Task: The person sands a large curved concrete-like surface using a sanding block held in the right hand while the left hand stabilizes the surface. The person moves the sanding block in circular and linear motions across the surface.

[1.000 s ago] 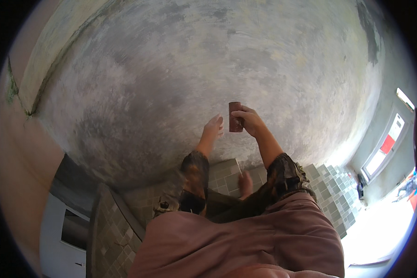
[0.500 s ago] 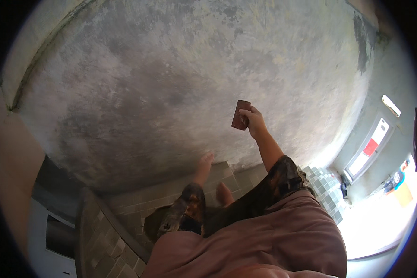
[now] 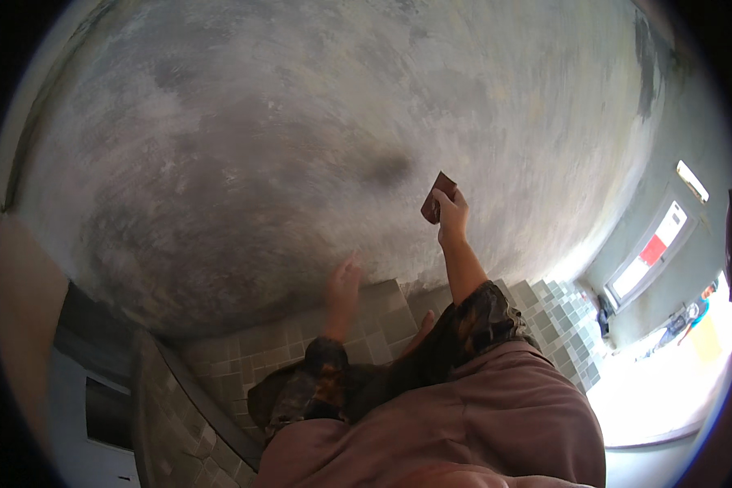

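My right hand (image 3: 452,213) grips a small reddish-brown sheet of sandpaper (image 3: 433,203), thumb across its face. The sheet is slightly bent and tilted, in front of the mottled grey plaster wall (image 3: 260,163); whether it touches the wall I cannot tell. My left hand (image 3: 345,281) is lower and to the left, near the foot of the wall, with its fingers stretched out and nothing in them. Motion blurs it somewhat. Both forearms come out of dark patterned sleeves.
Grey-green floor tiles (image 3: 374,321) run along the wall's base, with my bare foot (image 3: 421,329) on them. A dark ledge edge (image 3: 207,398) crosses the lower left. At the right are a narrow window (image 3: 649,252) and a bright doorway with a person (image 3: 702,307) beyond.
My right hand has shifted slightly right, and the sandpaper has turned more tilted. My left hand has moved a little left. The whole view has shifted slightly.
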Demonstrator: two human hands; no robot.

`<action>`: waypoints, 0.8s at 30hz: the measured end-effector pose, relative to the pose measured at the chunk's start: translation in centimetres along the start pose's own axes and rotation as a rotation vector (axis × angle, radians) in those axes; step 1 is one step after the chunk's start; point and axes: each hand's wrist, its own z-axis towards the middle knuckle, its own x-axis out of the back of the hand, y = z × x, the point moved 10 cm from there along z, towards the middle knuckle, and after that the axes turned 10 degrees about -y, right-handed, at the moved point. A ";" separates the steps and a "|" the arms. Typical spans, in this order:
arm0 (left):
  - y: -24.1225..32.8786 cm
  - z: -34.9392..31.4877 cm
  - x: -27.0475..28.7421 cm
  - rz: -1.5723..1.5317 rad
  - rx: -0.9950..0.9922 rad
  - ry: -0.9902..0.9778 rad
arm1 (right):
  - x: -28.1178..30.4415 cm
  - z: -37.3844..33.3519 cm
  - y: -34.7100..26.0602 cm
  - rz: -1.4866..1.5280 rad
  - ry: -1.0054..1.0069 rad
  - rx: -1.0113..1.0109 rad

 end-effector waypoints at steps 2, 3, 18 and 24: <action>0.5 -0.2 0.1 0.036 -0.020 -0.033 | 0.4 0.1 -0.8 -0.049 0.055 0.024; 0.8 -0.3 0.0 0.036 -0.040 -0.048 | 0.6 0.1 -1.2 -0.071 0.083 0.035; 16.6 9.9 -2.3 0.903 -0.632 -0.004 | -5.5 0.6 -8.3 -0.692 0.073 0.663; 17.9 17.2 -2.5 1.279 -0.507 0.064 | -9.4 0.4 -9.0 -1.079 -0.051 0.956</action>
